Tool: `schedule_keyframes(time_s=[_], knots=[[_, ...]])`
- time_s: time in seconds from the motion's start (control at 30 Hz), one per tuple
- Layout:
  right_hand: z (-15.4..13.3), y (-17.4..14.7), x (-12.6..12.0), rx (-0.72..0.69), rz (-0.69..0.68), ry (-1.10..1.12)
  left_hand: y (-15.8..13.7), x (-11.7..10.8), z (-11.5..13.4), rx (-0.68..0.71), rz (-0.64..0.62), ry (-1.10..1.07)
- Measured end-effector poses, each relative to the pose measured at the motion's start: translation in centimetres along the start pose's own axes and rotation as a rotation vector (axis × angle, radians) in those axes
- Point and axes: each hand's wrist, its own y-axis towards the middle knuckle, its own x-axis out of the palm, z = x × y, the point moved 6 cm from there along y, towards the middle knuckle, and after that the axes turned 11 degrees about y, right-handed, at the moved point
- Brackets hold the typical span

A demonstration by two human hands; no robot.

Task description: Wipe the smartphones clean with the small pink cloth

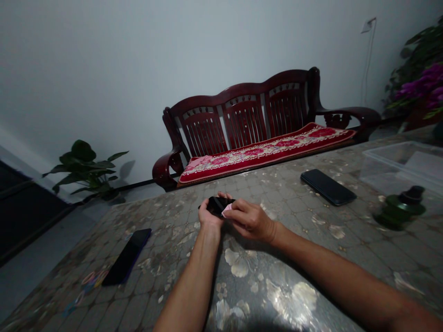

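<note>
My left hand (209, 216) is closed around a dark smartphone (216, 206), its glossy screen facing up. Some fingertips show past the phone's far edge. Pinched in my right hand (252, 219) is a small pink cloth (227, 210), which lies against the right part of the phone's screen. My right fingers cover much of the cloth and the phone's right end. Both hands are just above the patterned table, over its middle.
A second phone (127, 256) lies at left beside colourful rings (90, 278). At right are a dark phone (327, 186), a green bottle with a black cap (400, 208) and a clear plastic box (391, 161). Beyond the table (166, 272) stands a wooden bench (242, 115).
</note>
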Motion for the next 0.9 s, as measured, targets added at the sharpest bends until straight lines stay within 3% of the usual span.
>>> schedule_keyframes(time_s=[0.27, 0.5, 0.77, 0.9], knots=[[2.8, -0.7, -1.7, 0.148, 0.127, -0.049, -0.5, 0.3, 0.3, -0.017, -0.032, 0.034], [1.0, -0.5, -0.6, -0.001, 0.003, -0.047, -0.8, 0.7, 0.1, -0.02, -0.045, 0.041], [2.0, -0.4, -1.9, 0.056, 0.076, -0.098, -1.1, 1.1, 0.5, 0.008, -0.095, 0.03], [1.3, -0.5, -1.1, 0.019, 0.046, -0.13, -0.8, 0.9, 0.3, 0.003, -0.084, 0.031]])
